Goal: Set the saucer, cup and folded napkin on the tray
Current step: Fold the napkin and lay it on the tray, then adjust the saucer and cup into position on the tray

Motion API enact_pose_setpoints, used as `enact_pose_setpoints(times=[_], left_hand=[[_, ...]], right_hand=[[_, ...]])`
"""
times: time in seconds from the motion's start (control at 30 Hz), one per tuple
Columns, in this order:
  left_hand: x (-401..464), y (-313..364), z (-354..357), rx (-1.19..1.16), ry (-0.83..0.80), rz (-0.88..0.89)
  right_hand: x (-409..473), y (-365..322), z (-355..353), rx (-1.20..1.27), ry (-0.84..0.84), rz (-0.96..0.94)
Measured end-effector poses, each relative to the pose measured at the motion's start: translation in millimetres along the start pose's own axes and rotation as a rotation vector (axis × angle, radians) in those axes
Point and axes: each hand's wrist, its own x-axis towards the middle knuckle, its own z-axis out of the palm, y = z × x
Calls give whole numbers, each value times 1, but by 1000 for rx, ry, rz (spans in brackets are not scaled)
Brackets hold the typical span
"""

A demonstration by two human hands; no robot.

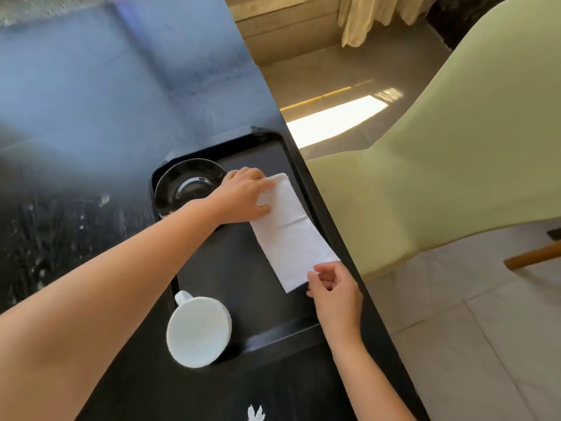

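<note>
Left fingers: I see my left hand (246, 194) laid flat, fingers spread loose, pressing the far end of the napkin (291, 230) down; nothing is clasped.
Right fingers: my right hand (332, 288) has thumb and forefinger pinched on the napkin's near corner, the other fingers curled.
Napkin: white, folded into 1 long strip, lying on the tray (279, 332) along its right side, stretched between my 2 hands.
Saucer: the black saucer (185, 185) sits in the tray's far left corner; my left wrist crosses its near right rim.
Cup: the white cup (198, 331) stands at the tray's near left corner, handle pointing away from me. I cannot tell whether it is upright or upside down, nor whether it rests fully inside the rim.
Tray: black, with a raised rim, set at the right edge of the dark table (91, 117).
Beyond: a pale yellow chair (440, 162) stands just right of the table, on a tiled floor (485, 344).
</note>
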Motion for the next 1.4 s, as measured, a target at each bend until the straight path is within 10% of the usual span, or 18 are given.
enact_pose_setpoints(times=[0.3,0.53,0.73,1.03,1.27,1.4], left_hand=[[22,-2,27,151,-105,3],[12,6,42,205,-43,173],[9,4,50,119,-142,160],[-3,7,43,70,-101,132],[-86,-44,24,21,347,-102],[-123,-79,33,33,223,-249]], right_hand=[[26,4,16,-184,-74,14],[33,6,21,-848,60,-608],[43,6,21,-1154,-112,-720],[47,-9,17,-1180,-192,-698],[70,-61,59,-966,-220,-930],[84,-81,105,-1007,-378,-1080]])
